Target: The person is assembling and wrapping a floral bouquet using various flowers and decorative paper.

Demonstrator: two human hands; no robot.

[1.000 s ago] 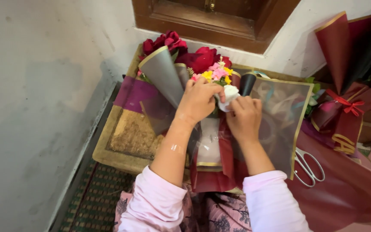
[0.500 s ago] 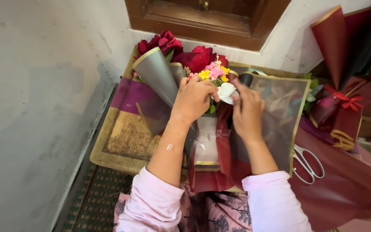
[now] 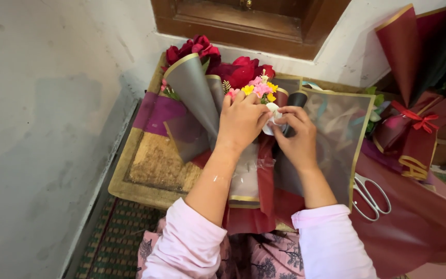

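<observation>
Right, we have both hands on the bouquet [image 3: 256, 155], which lies on the low table [image 3: 145, 170] right in front of us, over the layered wrap sheets [image 3: 331, 134]. Our left hand [image 3: 241, 121] is curled around the neck of the bunch, just below the small pink and yellow blooms [image 3: 259, 89]. Our right hand [image 3: 295, 137] pinches a small white piece [image 3: 273, 112] against the stems, fingers closed; we cannot tell whether it is tape, ribbon or a flower.

Risks, as we judge them:
- Left grip slackens: the bunch may splay and the wrap unroll.
- The white piece is small, so a pinch slip could drop it into the folds.
- Squeezing too hard could crush the small blooms.
- The scissors [image 3: 370, 194] lie open near our right forearm, and a sleeve could snag them.

Orientation: the bouquet's long axis runs away from us, heads toward the wall, stem end toward our lap.
</observation>
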